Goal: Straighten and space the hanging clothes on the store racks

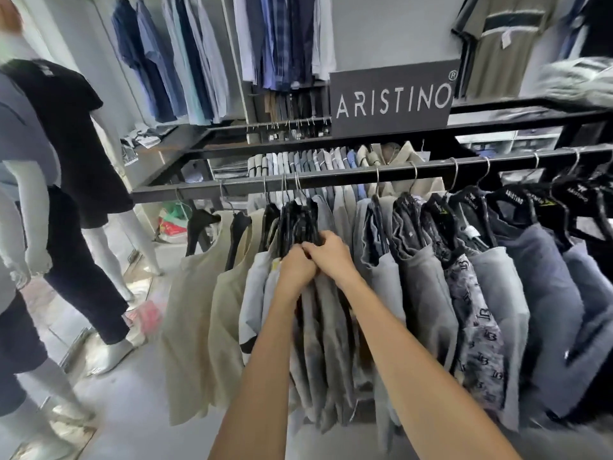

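Observation:
A black rack rail [331,180] runs across the view with shirts on black hangers. Two beige shirts [199,313] hang apart at its left end. A tight bunch of grey and dark shirts [321,333] hangs in the middle. My left hand [296,267] and my right hand [330,254] meet at the shoulders of this bunch, both closed on its fabric. To the right hang grey shirts [421,293], a patterned shirt [474,327] and blue-grey shirts [544,293], spaced more widely.
Mannequins [66,154] in dark clothes stand at the left on the tiled floor. A sign reading ARISTINO [393,99] stands on the rack's upper bar. Folded shirts [298,161] fill a shelf behind the rail. More shirts [205,54] hang on the back wall.

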